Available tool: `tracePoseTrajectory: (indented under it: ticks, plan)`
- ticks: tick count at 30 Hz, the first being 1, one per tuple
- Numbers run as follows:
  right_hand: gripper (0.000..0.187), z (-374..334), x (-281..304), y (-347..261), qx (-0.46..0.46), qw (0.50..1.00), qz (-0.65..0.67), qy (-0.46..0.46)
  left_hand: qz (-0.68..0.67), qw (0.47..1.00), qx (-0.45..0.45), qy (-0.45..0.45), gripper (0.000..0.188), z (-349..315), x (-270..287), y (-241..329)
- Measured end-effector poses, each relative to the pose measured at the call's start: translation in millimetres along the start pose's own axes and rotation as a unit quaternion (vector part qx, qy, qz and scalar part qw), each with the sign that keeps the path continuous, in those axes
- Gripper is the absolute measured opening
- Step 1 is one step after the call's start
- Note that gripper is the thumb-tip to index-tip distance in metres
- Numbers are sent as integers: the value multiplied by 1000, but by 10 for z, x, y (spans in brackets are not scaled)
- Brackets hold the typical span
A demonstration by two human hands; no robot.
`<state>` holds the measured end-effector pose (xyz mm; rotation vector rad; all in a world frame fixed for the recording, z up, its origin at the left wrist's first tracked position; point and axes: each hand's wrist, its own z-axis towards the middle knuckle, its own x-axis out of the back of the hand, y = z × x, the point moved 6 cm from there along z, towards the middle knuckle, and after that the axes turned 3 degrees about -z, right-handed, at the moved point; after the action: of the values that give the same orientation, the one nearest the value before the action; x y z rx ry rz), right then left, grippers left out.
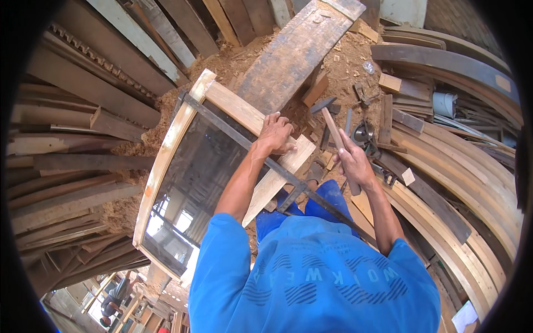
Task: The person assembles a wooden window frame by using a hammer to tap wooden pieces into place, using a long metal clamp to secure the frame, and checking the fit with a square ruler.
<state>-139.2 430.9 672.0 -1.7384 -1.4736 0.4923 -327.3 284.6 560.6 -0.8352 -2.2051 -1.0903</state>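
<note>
A pale wooden frame (pixel 233 104) with a dark glass pane (pixel 194 161) lies in front of me, slanting to the left. My left hand (pixel 276 135) rests over its rail near the right-hand corner, fingers bent around the wood. Whether anything small sits under those fingers is hidden. A long metal bar clamp (pixel 219 121) crosses the frame, passing under my left wrist. To the right, my right hand (pixel 354 161) is closed around the wooden handle of a hammer (pixel 330 119). The hammer's head is raised, apart from the frame's corner.
A worn plank bench (pixel 294 53) reaches away beyond the frame. Stacked boards stand along the left (pixel 83 166), and curved timbers (pixel 444 172) fill the right. Tools, including a hand drill-like metal piece (pixel 363 132), lie among wood shavings. Another person (pixel 115 297) is far off at lower left.
</note>
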Motion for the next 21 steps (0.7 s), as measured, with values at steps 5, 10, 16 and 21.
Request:
tracePoseTrajectory:
  ticks: [5, 10, 16, 21]
  plan:
    - [64, 151, -172, -42, -23, 996, 0, -82, -8, 997, 0, 76, 91, 13, 63, 18]
    - [60, 190, -132, 14, -104, 988, 60, -98, -12, 997, -2, 77, 100, 2, 52, -15]
    - [60, 309, -265, 58, -140, 984, -4, -111, -7, 997, 5, 70, 104, 47, 112, 23]
    - [62, 427, -119, -6, -119, 988, 65, -81, -17, 996, 19, 81, 110, 23, 84, -8]
